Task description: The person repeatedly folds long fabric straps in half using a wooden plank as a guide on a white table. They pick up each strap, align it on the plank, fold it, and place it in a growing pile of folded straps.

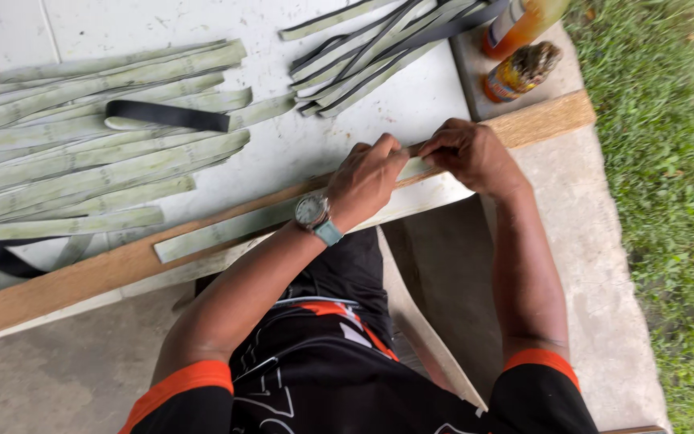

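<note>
A long pale green strip lies along a wooden plank at the edge of a white work surface. My left hand, with a wristwatch on the wrist, presses down on the strip near its right end. My right hand pinches the strip's end just beside it, fingertips of both hands almost touching. What lies under the fingers is hidden.
Many pale green strips lie spread at the left, with black strips among them. Another bundle of green and black strips lies at the top. Two bottles stand at the top right. Grass borders the concrete on the right.
</note>
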